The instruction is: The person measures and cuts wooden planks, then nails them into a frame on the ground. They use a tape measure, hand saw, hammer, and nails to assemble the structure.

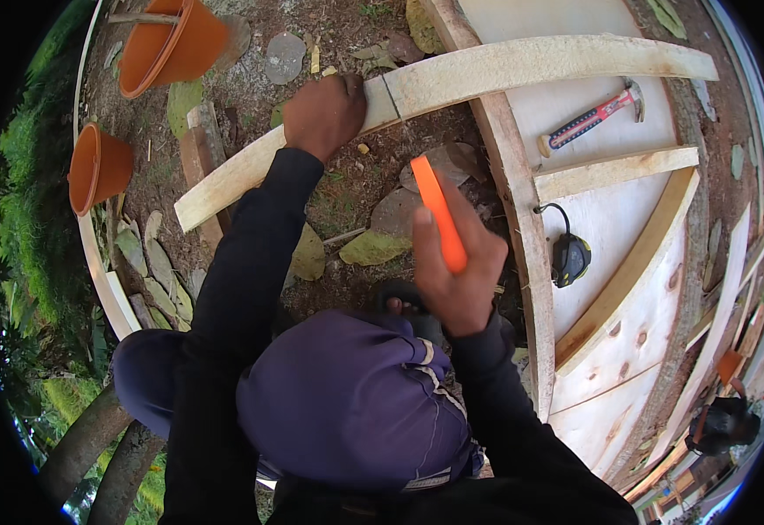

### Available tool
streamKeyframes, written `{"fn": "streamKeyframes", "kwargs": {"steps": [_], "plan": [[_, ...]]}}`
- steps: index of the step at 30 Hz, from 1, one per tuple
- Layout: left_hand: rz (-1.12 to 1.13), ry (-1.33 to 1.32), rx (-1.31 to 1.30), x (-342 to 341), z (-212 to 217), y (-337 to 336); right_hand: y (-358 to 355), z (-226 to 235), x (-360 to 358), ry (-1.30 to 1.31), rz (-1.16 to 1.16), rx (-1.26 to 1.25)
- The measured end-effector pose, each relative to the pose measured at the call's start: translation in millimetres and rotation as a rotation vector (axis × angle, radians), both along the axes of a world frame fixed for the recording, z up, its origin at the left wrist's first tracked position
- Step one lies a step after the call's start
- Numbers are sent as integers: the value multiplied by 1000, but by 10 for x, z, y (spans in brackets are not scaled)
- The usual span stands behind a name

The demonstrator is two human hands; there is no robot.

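A long pale wooden plank slants across the upper part of the view, its right part lying over the edge of a wooden frame. My left hand is closed over the plank left of its middle and presses on it. My right hand grips the orange handle of a hand saw, nearer to me than the plank. The saw's blade shows almost edge-on as a thin dark line reaching across the plank, just right of my left hand. How deep it sits in the wood I cannot tell.
The wooden frame with plywood stands at the right, bearing a hammer and a black tape measure. A wood block lies under the plank's left end. Two orange buckets and dry leaves are on the soil.
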State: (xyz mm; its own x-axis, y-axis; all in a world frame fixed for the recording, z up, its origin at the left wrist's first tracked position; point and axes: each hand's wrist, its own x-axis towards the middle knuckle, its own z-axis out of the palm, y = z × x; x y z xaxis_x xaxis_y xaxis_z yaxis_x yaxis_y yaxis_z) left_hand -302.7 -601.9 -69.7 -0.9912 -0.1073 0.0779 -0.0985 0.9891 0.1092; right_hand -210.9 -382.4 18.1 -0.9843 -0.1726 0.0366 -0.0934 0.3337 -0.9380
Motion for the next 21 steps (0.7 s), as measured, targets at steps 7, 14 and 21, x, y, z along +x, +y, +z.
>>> {"fn": "streamKeyframes", "kwargs": {"steps": [7,14,21], "plan": [[86,53,-25,-395,-67,-139,502,515,494,-25,143,151],[206,-10,46,-333,-230,-490,619,415,269,-146,94,69],[83,-68,90,36,78,37,902,531,1097,-137,100,238]]}}
